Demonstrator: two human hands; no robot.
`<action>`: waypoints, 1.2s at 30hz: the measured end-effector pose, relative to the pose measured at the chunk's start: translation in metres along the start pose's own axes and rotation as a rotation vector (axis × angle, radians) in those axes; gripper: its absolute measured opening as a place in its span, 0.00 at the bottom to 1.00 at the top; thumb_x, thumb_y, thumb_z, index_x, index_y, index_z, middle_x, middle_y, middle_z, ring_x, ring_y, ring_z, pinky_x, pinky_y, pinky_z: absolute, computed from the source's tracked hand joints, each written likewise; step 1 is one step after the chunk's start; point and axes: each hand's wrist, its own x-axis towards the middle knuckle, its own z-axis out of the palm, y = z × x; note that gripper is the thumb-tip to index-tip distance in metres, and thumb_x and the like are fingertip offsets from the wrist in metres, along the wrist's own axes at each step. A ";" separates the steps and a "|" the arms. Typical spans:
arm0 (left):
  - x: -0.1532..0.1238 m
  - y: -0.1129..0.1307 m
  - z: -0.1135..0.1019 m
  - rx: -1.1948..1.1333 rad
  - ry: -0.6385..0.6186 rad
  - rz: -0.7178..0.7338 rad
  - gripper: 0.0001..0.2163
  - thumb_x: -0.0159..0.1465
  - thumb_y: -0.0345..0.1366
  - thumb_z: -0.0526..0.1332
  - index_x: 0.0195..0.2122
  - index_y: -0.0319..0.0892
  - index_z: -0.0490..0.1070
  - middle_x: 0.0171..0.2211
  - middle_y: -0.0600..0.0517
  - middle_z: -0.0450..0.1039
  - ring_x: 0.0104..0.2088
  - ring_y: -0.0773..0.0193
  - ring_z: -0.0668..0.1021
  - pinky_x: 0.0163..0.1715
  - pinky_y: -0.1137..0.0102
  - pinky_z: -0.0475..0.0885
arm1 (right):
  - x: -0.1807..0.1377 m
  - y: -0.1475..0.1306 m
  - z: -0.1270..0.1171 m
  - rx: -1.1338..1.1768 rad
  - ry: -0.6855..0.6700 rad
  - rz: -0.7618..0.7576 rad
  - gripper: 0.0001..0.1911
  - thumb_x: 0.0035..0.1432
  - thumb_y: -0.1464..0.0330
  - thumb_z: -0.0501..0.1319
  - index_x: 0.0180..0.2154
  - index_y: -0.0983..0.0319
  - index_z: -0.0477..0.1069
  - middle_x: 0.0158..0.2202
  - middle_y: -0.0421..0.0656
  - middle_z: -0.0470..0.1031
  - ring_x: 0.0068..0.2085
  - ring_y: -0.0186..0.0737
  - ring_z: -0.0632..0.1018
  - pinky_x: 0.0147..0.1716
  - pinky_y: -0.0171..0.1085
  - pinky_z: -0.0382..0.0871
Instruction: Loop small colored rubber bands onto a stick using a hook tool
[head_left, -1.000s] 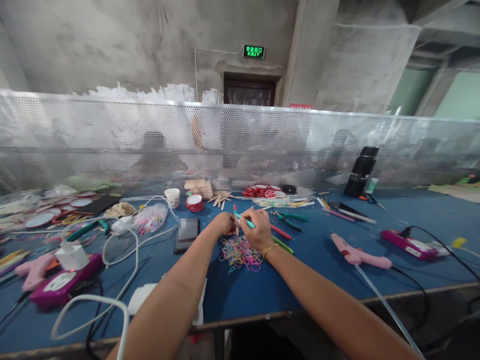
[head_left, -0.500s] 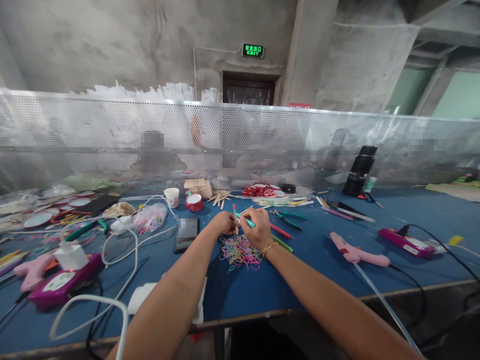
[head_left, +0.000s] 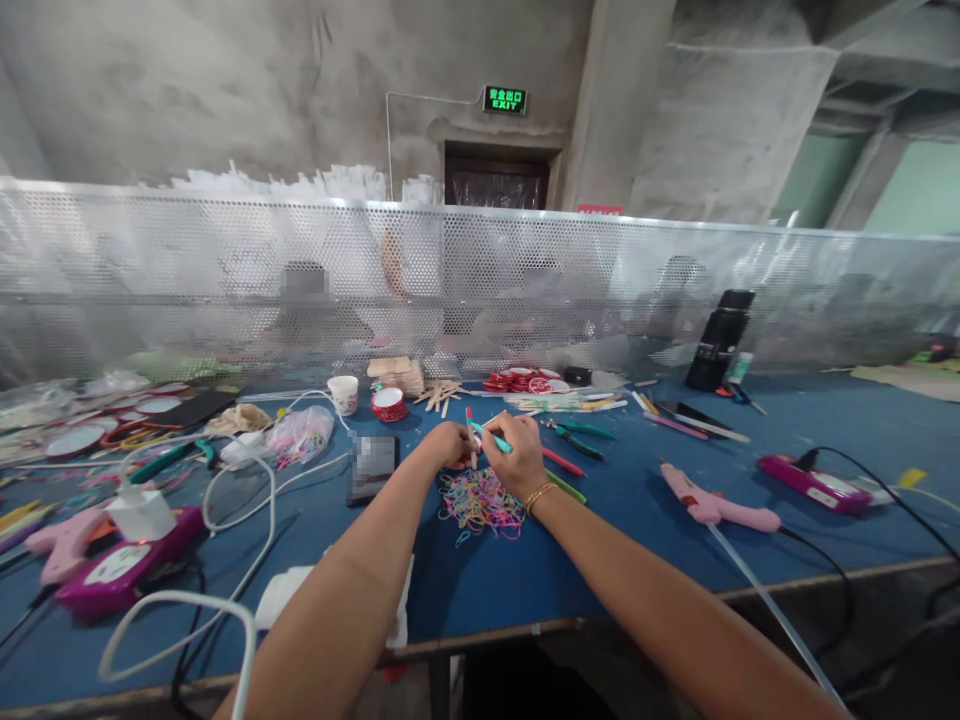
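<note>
My left hand (head_left: 450,446) pinches a small wooden stick (head_left: 473,460) that stands roughly upright and has a red upper end. In my right hand (head_left: 519,456) is a teal marker (head_left: 501,443), its front end against or very close to the stick. The fingertips partly hide where the two meet. Just below both hands lies a heap of colourful rubber bands (head_left: 481,503) on the blue table (head_left: 525,600). A red marker (head_left: 562,462) and a green one (head_left: 566,487) lie beside my right wrist.
Green-handled pliers (head_left: 577,438) lie right of my hands. Farther right are a pink glue gun (head_left: 716,505) and a black bottle (head_left: 721,340). To the left are a phone (head_left: 373,470), a paper cup (head_left: 343,395) and white cables (head_left: 274,510). A perforated metal screen (head_left: 480,270) runs behind.
The teal marker in my right hand has tilted slightly at the stick. My left hand and the stick stay almost in place.
</note>
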 end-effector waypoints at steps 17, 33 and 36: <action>-0.010 0.006 0.000 0.000 0.000 0.008 0.04 0.59 0.32 0.66 0.29 0.38 0.74 0.17 0.56 0.70 0.21 0.71 0.74 0.27 0.77 0.71 | 0.000 0.001 0.001 0.024 -0.007 -0.007 0.08 0.60 0.69 0.56 0.28 0.59 0.64 0.27 0.38 0.72 0.31 0.36 0.71 0.46 0.40 0.57; -0.006 0.004 0.001 -0.004 0.003 0.003 0.06 0.60 0.36 0.65 0.31 0.38 0.75 0.17 0.56 0.69 0.21 0.71 0.74 0.26 0.77 0.71 | 0.001 0.002 0.002 0.021 -0.004 -0.006 0.07 0.61 0.69 0.57 0.28 0.59 0.65 0.27 0.38 0.73 0.32 0.36 0.71 0.45 0.40 0.56; -0.008 0.005 0.000 0.010 -0.006 0.010 0.05 0.61 0.35 0.63 0.32 0.39 0.75 0.17 0.56 0.70 0.22 0.70 0.75 0.27 0.77 0.72 | 0.001 0.002 0.002 0.021 -0.010 -0.002 0.07 0.60 0.69 0.57 0.28 0.59 0.65 0.27 0.38 0.73 0.31 0.36 0.71 0.45 0.40 0.56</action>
